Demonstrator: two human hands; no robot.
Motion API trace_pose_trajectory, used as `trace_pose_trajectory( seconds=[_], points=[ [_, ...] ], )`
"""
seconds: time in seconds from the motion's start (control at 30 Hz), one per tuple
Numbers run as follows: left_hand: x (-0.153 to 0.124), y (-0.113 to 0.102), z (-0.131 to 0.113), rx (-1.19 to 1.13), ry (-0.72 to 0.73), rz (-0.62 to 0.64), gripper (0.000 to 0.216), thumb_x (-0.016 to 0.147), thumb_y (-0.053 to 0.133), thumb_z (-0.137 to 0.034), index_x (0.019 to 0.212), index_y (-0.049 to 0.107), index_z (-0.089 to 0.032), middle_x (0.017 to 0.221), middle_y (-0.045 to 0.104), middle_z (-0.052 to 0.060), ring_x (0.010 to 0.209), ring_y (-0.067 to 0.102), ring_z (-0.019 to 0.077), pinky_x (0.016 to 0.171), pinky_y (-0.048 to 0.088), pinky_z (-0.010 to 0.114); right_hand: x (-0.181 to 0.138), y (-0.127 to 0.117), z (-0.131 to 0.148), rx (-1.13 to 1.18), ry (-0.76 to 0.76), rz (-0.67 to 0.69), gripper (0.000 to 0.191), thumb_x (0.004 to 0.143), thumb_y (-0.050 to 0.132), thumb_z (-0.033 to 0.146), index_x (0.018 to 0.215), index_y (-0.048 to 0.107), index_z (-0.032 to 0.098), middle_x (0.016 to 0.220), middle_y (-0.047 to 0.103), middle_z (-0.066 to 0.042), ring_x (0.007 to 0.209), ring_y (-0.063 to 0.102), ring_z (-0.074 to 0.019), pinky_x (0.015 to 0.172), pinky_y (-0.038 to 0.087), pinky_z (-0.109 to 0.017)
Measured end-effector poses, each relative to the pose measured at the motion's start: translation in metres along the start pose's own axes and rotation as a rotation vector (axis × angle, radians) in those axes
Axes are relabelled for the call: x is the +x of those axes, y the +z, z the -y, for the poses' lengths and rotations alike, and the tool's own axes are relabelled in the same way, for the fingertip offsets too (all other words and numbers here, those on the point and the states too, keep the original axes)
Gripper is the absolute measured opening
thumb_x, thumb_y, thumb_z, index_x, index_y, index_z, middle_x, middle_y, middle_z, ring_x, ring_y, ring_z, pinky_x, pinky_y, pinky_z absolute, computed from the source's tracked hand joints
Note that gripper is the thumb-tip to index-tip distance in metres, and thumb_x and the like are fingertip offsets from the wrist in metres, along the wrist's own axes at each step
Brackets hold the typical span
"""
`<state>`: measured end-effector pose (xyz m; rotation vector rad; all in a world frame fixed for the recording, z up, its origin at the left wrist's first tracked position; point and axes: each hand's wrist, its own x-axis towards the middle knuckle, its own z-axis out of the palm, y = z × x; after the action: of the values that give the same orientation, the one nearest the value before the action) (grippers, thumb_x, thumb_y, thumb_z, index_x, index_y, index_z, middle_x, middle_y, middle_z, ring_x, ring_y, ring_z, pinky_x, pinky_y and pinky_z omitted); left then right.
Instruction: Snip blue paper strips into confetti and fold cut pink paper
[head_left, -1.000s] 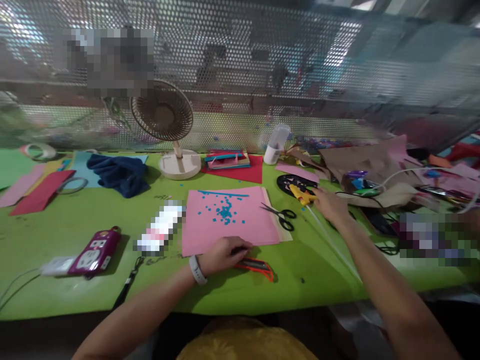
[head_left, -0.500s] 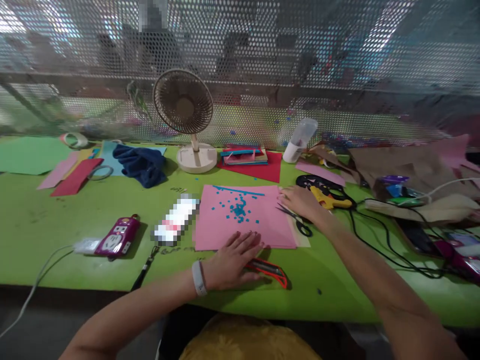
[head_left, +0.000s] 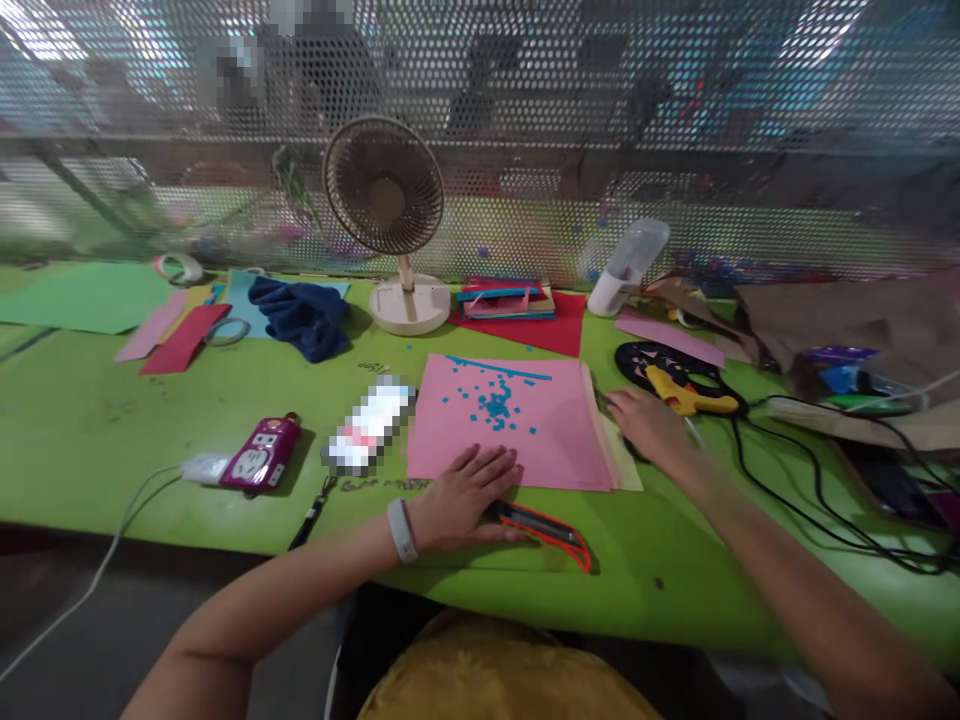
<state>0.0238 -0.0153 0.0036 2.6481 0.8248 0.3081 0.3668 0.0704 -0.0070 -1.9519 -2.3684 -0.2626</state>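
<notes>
My left hand (head_left: 476, 490) lies flat on the near edge of a pink paper sheet (head_left: 555, 450), fingers stretched out. Beside its thumb, partly under the hand, is a utility knife (head_left: 551, 528) with an orange edge. Small blue paper bits (head_left: 496, 405) are scattered on the pink sheet, and a thin blue strip (head_left: 499, 368) lies along its far edge. My right hand (head_left: 646, 425) is closed over dark scissors (head_left: 634, 452) at the sheet's right side; the hand hides most of them. A cream sheet (head_left: 626, 470) peeks out below the pink one.
A phone (head_left: 371, 425) and a purple power socket (head_left: 262, 455) lie to the left. Behind stand a fan (head_left: 409, 305) and a white bottle (head_left: 611, 292). A yellow glue gun (head_left: 690, 393) with black cables sits right, near brown paper (head_left: 810, 320). A blue cloth (head_left: 300, 315) lies back left.
My right hand has moved from the pink sheet's upper right corner rightward and nearer, onto the scissors. My left hand stays flat on the sheet. The whole view has shifted slightly.
</notes>
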Motion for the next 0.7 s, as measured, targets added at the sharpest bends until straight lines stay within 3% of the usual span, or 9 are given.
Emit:
trace_pose_trajectory(
  seconds=[0.17,0.23,0.3,0.4,0.5,0.7],
  points=[
    [0.002,-0.001,-0.001,0.001,-0.042,0.000,0.076,0.086,0.043,-0.065,0.146,0.029,-0.022,0.153,0.027,0.012,0.142,0.020,0.0267,0.116,0.009,0.048,-0.002,-0.005,-0.003,-0.057,0.105,-0.047,0.033,0.091,0.039,0.023,0.106,0.067,0.015,0.104,0.064,-0.018,0.094,0.061,-0.0315,0.074,0.049,-0.043],
    [0.001,-0.005,0.000,-0.007,-0.044,0.004,0.075,0.086,0.042,-0.065,0.147,0.028,-0.022,0.154,0.025,0.011,0.143,0.019,0.0262,0.116,0.010,0.047,-0.006,-0.010,0.004,-0.004,0.025,-0.075,0.033,0.092,0.041,0.028,0.108,0.067,0.015,0.111,0.063,-0.017,0.104,0.058,-0.0330,0.084,0.048,-0.047],
    [-0.002,-0.011,0.002,-0.008,-0.046,0.010,0.073,0.088,0.040,-0.063,0.147,0.026,-0.023,0.154,0.023,0.009,0.143,0.017,0.0245,0.116,0.011,0.044,-0.014,-0.014,0.014,0.140,-0.165,-0.068,0.037,0.092,0.043,0.038,0.115,0.065,0.018,0.120,0.062,-0.014,0.113,0.055,-0.0308,0.095,0.045,-0.048],
    [-0.009,-0.020,0.012,0.020,-0.101,-0.005,0.072,0.090,0.039,-0.061,0.148,0.023,-0.022,0.155,0.021,0.009,0.144,0.015,0.0236,0.117,0.011,0.043,-0.029,-0.016,0.032,0.321,-0.436,0.037,0.057,0.086,0.052,0.053,0.133,0.052,0.021,0.140,0.049,-0.010,0.128,0.046,-0.0277,0.106,0.039,-0.045],
    [-0.019,-0.023,0.026,0.080,-0.215,-0.042,0.071,0.090,0.038,-0.060,0.148,0.025,-0.021,0.155,0.022,0.011,0.144,0.014,0.0253,0.116,0.011,0.045,-0.041,-0.014,0.044,0.328,-0.477,0.088,0.073,0.083,0.054,0.059,0.143,0.039,0.021,0.148,0.038,-0.010,0.135,0.037,-0.0279,0.111,0.033,-0.046],
    [-0.023,-0.011,0.049,0.187,-0.266,-0.074,0.067,0.093,0.036,-0.057,0.147,0.028,-0.017,0.154,0.022,0.013,0.143,0.016,0.0260,0.116,0.013,0.044,-0.042,-0.005,0.045,0.289,-0.498,0.049,0.067,0.088,0.051,0.054,0.142,0.040,0.016,0.148,0.038,-0.012,0.137,0.033,-0.0270,0.114,0.029,-0.046]
  ],
)
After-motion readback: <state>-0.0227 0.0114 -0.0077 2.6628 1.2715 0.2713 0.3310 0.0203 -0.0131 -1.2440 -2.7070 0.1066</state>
